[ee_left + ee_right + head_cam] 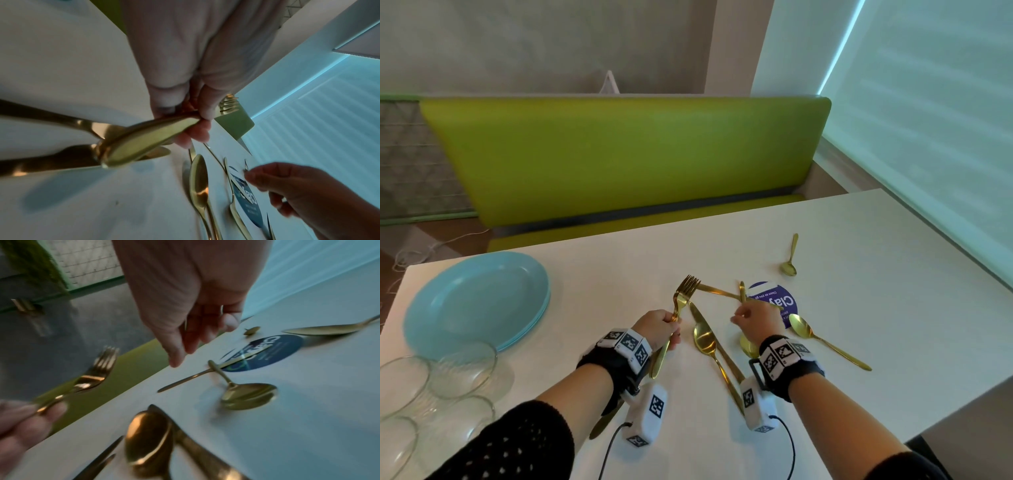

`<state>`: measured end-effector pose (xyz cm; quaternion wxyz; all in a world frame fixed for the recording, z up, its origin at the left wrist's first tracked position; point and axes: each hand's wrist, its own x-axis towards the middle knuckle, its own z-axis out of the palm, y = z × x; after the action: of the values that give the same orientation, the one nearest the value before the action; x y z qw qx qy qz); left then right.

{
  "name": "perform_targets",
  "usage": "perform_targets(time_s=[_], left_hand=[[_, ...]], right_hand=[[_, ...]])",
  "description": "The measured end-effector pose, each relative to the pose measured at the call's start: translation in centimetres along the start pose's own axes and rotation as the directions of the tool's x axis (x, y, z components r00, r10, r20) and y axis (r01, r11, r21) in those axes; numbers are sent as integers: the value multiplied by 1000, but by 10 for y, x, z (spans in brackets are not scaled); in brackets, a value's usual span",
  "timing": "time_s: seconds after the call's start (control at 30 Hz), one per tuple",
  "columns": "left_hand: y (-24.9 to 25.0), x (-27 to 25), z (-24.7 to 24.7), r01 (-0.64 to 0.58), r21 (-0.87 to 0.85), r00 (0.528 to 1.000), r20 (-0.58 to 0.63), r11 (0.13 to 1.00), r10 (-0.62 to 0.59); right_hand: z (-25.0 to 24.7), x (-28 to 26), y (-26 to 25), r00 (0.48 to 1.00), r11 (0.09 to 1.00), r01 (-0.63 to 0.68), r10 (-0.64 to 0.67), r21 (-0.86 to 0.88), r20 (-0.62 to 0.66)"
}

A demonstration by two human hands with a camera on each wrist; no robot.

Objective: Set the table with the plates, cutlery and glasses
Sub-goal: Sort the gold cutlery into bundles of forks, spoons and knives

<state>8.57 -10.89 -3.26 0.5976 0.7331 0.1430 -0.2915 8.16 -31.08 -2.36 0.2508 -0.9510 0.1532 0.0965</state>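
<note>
Stack of empty glasses (431, 380) at the near left edge of the table (859, 274), not yet set out; just behind, blue plates (476, 301) stacked, evidently parked until the cutlery was sorted

Left hand (659, 329) curled round the gold forks (681, 301), tines up and off the table, handles bunched in the fist; gathered in one hand, by the look of it, to free the other for picking

Between the hands: a knife (702, 320) and a spoon (705, 339) lying crossed, handles toward the person

Right hand (755, 317) over the scattered pieces, fingers loosely curled and holding nothing, as the right wrist view showed; poised above another knife (717, 292) and a smaller spoon (246, 394), probably the next pick

Under that cutlery, a round blue sticker (784, 301) on the table; to its right a large spoon (804, 330), and farther back a teaspoon (790, 265) well apart

No place laid so far
</note>
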Motion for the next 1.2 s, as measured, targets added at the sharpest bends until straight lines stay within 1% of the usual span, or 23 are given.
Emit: perform_targets(time_s=[0.07,0.13,0.27,0.37,0.5,0.63,0.73,0.77,0.83,0.87,0.9,0.93,0.97,1.0,1.07,1.13,1.2], left_hand=[[1,3,-1,3,-17,1000,-21,1000,-3],[1,6,-1,-1,-18,999,-33,1000,0],[3,12,-4,-22,-20,999,-47,1000,21],[4,15,-8,-11,-28,999,-39,1000,10],[4,18,-15,9,-45,999,-52,999,-11],[0,18,-18,16,-58,997,-71,998,-20],[-1,17,-21,19,-47,996,-89,999,-24],[-1,17,-22,21,-35,994,-109,999,-25],[2,15,-25,15,1,986,-165,1000,-15],[4,14,-27,6,35,982,-191,999,0],[6,13,-29,-3,71,977,-211,997,18],[9,12,-32,-8,98,975,-222,995,30],[12,10,-33,-8,113,973,-227,994,34],[16,9,-35,-7,127,974,-223,992,36],[21,7,-37,-12,159,981,-191,987,43],[24,1,-38,-21,197,989,-142,980,49],[25,-4,-37,-29,224,995,-91,974,51]], right_hand=[[-2,9,13,994,993,-112,112,-19,-17],[-3,17,20,984,981,-175,176,-77,-5],[5,29,20,978,957,-194,206,-213,34],[13,39,18,964,951,-240,257,-194,69],[21,48,17,955,942,-274,290,-194,62],[21,49,13,955,932,-262,288,-251,69],[15,44,6,965,947,-233,253,-223,67],[13,42,2,973,955,-206,223,-213,57],[6,38,-7,993,979,-93,106,-183,61],[1,35,-13,997,983,-9,23,-182,73],[-5,31,-19,993,971,87,-67,-222,95],[-11,27,-27,979,934,194,-163,-301,125],[-17,24,-35,953,869,301,-258,-392,161],[-21,20,-43,916,784,401,-346,-475,202],[-24,13,-57,837,617,541,-463,-572,291],[-23,4,-70,779,502,612,-514,-611,358],[-21,-5,-82,734,423,654,-555,-627,391]])
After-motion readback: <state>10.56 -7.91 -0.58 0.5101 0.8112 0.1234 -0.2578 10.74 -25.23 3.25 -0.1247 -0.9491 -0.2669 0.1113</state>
